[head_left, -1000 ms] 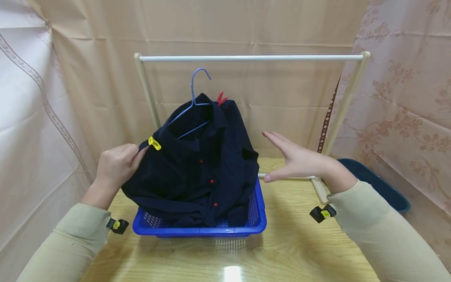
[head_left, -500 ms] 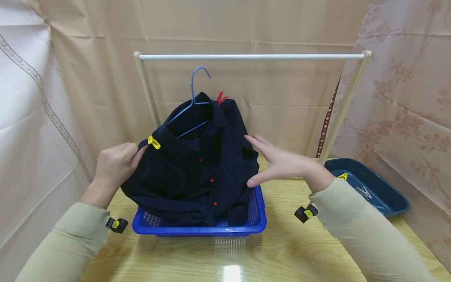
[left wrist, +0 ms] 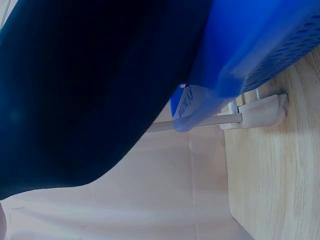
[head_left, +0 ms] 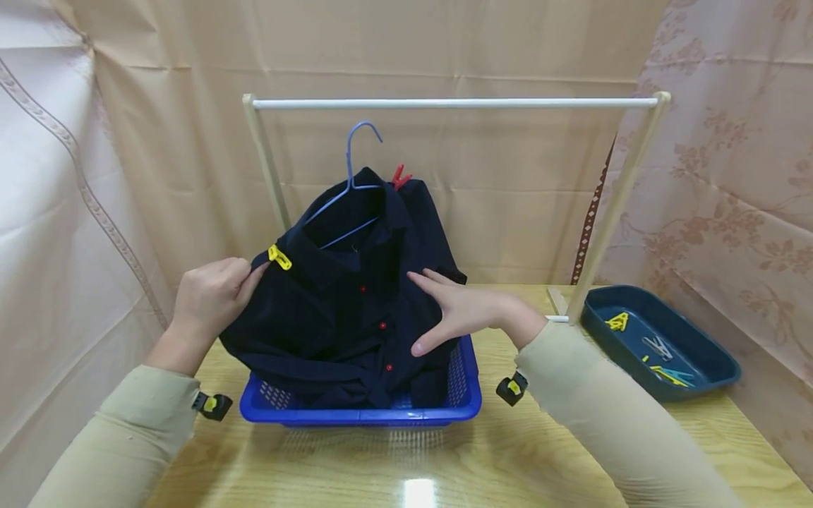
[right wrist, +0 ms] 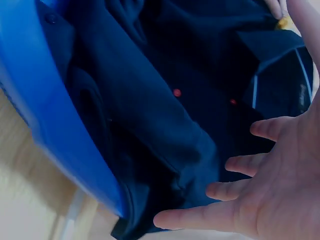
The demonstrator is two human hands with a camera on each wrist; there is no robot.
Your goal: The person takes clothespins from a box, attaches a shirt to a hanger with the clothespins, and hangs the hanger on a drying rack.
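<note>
Over the last second the right hand [head_left: 466, 310] has moved from beside the dark navy shirt [head_left: 324, 303] to in front of its right-hand side. That forearm has swung off the dark teal tray [head_left: 695, 353], so the loose clothespins [head_left: 657, 346] inside it now show. The left hand [head_left: 212, 296], the shirt and the blue hanger [head_left: 349, 159] look unmoved.

The shirt sits with its lower part in the blue basket [head_left: 362, 416] on the table [head_left: 508, 466], the hanger's hook rising from the collar. A yellow clothespin [head_left: 279, 257] is clipped at one shoulder, a red clothespin [head_left: 401, 178] at the other. Behind stands a rack [head_left: 454, 104] with a white bar. The shirt hides most of the basket's inside, and the right hand covers part of the shirt.

The left grip is tight, thumb and curled fingers pinching the shoulder cloth just beside the yellow clothespin. The right grip is wide, fingers spread and thumb apart, holding nothing; whether it touches the cloth I cannot tell.
</note>
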